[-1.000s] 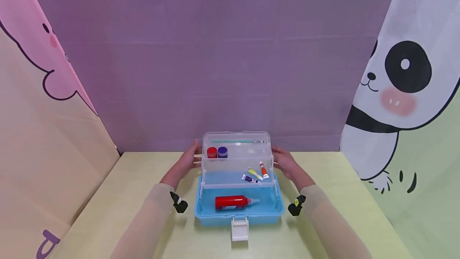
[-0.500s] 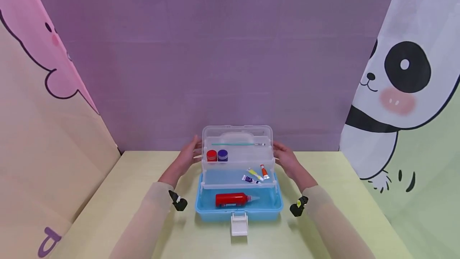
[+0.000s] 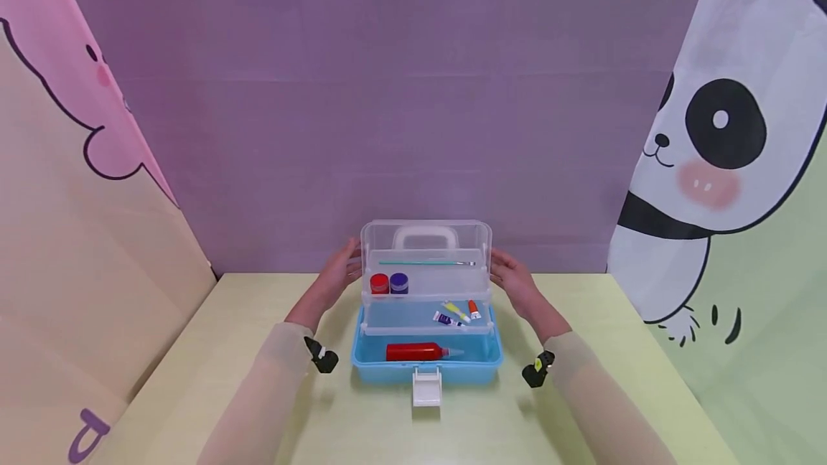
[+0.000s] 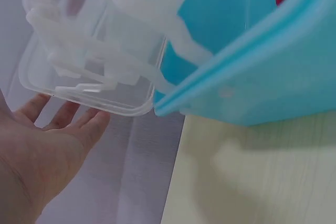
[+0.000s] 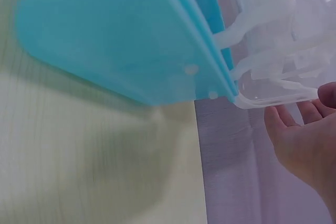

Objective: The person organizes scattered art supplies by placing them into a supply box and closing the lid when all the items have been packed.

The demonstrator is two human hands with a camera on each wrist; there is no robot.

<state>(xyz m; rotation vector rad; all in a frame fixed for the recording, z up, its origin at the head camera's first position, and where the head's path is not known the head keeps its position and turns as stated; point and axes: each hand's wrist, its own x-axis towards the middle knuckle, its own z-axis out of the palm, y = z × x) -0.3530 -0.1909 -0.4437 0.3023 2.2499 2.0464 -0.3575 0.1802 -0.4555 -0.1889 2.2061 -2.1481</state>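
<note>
A light-blue storage box [image 3: 428,374] stands on the table with its clear lid [image 3: 477,237] raised behind two clear fold-out trays. My left hand [image 3: 336,277] is at the lid's left side, extended fingers reaching behind its rim. At the right side, the fingers of my right hand [image 3: 514,284] lie against the rim, thumb close to it in the right wrist view. The upper tray holds a paintbrush [image 3: 420,262], a red jar [image 3: 379,283] and a purple jar [image 3: 398,283]. Small paint tubes [image 3: 456,311] lie in the lower tray. Inside the box is a red squeeze bottle [image 3: 412,351].
A white latch [image 3: 426,388] hangs from the box's front. The pale wooden table [image 3: 258,307] ends at a purple backdrop [image 3: 400,106] close behind the lid. Printed cloth panels with a pink figure [image 3: 61,56] and a panda [image 3: 723,120] flank the table.
The lid's top edge has risen in view and its handle shows. The trays' brush and jars have come down, while the box front has shifted back. Both hands stay beside the lid.
</note>
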